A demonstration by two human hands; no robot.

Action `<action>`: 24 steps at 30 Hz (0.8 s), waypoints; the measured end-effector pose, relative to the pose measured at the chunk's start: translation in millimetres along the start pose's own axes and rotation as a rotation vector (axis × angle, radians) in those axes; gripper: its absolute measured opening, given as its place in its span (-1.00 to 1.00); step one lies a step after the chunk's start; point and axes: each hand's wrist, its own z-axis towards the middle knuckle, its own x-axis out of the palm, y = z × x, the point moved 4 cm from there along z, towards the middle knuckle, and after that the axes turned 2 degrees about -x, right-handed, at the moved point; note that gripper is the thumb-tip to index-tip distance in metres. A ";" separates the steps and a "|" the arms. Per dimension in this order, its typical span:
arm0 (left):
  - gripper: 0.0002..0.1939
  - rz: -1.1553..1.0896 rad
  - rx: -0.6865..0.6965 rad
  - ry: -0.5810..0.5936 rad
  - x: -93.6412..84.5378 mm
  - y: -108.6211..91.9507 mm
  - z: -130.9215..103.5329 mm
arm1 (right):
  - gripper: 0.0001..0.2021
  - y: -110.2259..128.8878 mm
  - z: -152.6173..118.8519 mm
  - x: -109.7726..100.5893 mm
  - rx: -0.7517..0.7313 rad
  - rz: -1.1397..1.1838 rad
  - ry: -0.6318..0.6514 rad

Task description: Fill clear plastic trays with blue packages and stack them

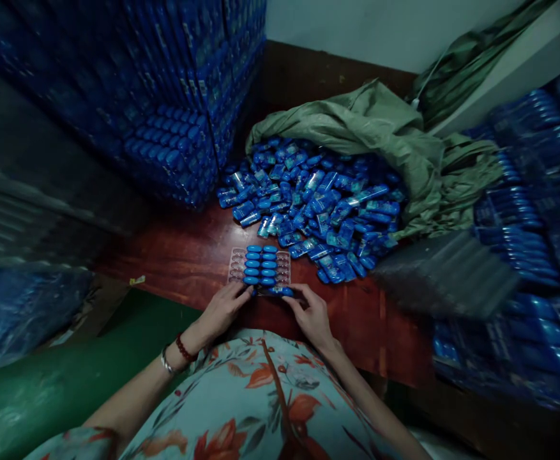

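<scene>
A clear plastic tray (pixel 283 260) lies on the dark red table, with two columns of blue oval items (pixel 260 264) in its middle and bare pockets down both sides. At the tray's near left corner, my left hand (pixel 223 311) has its fingers closed round a small blue item, mostly hidden by the fingertips. Across from it, my right hand (pixel 312 314) pinches a blue item (pixel 282 291) at the near right edge of the tray. A large heap of blue wrapped items (pixel 318 204) spreads just beyond the tray.
Behind the heap lies a green sack (pixel 356 121). Tall stacks of filled blue trays (pixel 184 70) rise at the back left, with more blue stacks (pixel 519 217) on the right. Grey trays (pixel 447 271) sit right of the heap. The red table's (pixel 174 255) front edge borders green floor.
</scene>
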 end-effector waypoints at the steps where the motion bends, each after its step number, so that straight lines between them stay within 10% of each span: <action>1: -0.62 -0.006 0.001 -0.007 1.3 1.2 -0.8 | -0.83 5.8 -0.7 1.3 -0.097 -0.064 0.034; 6: -0.62 -0.024 0.014 -0.033 5.2 2.1 -6.1 | -0.71 23.8 -3.6 16.5 -0.474 -0.461 0.215; 14: -0.64 0.120 0.005 0.068 13.7 -9.0 0.0 | -0.73 60.1 8.9 33.6 -0.456 -0.905 0.493; 24: -0.63 0.197 -0.086 -0.103 -0.6 -3.0 -3.2 | -0.67 42.1 17.3 7.3 -0.435 -0.753 0.186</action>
